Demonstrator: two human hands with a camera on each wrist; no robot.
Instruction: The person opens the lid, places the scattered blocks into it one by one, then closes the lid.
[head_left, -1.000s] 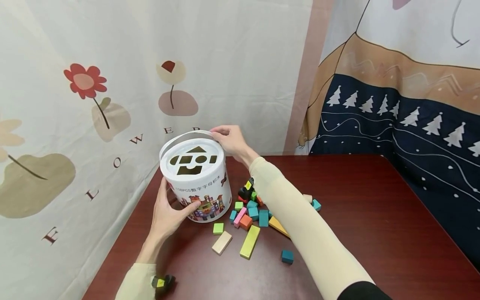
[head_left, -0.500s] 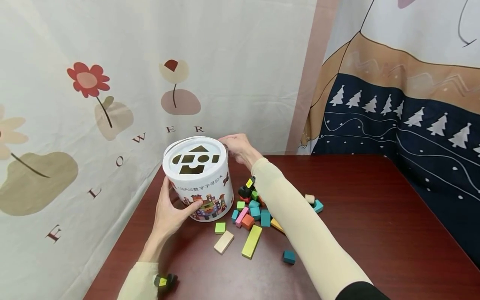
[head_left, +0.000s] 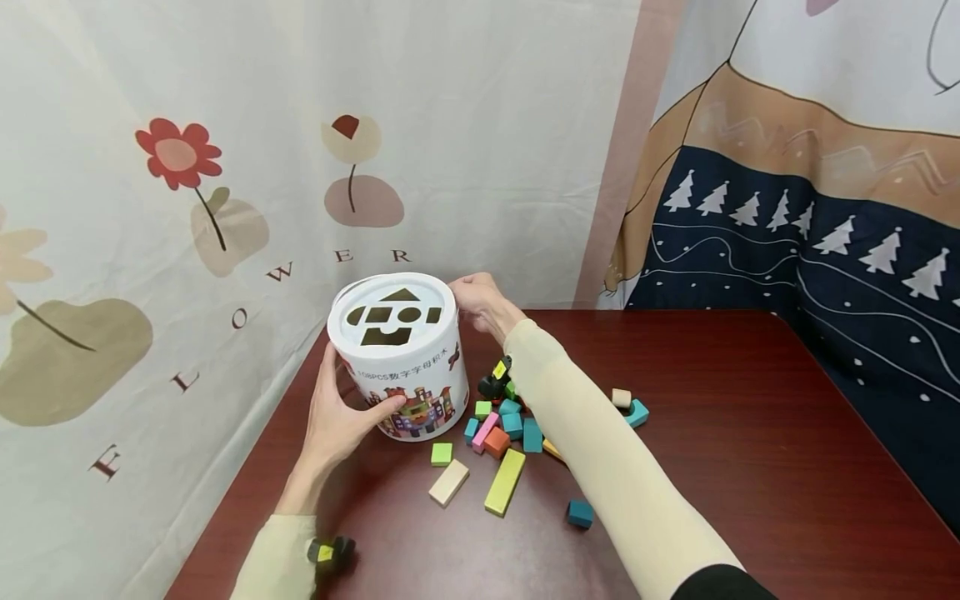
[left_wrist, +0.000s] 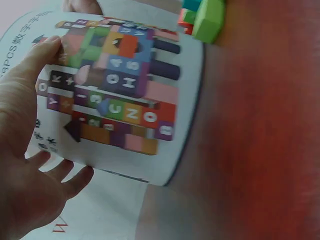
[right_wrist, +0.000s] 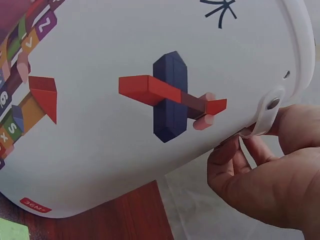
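Observation:
A white bucket printed with coloured toy blocks stands on the table, its lid pierced by several shaped holes. My left hand holds its near left side, thumb across the printed front and fingers round the side. The left wrist view shows that thumb lying on the picture. At the bucket's far right rim, my right hand has curled fingers. In the right wrist view these fingers pinch the strap end of the handle at a rivet; the handle lies down behind the lid.
Several loose wooden blocks lie right of the bucket, among them a yellow bar, an orange block and a natural plank. A dark teal block lies nearer. My right sleeve hides part of the pile. Printed curtains hang behind the table.
The handle, raised over the lid a second ago, has gone down behind the rim. My right hand has lowered with it and drawn its fingers in. The left hand keeps its hold.

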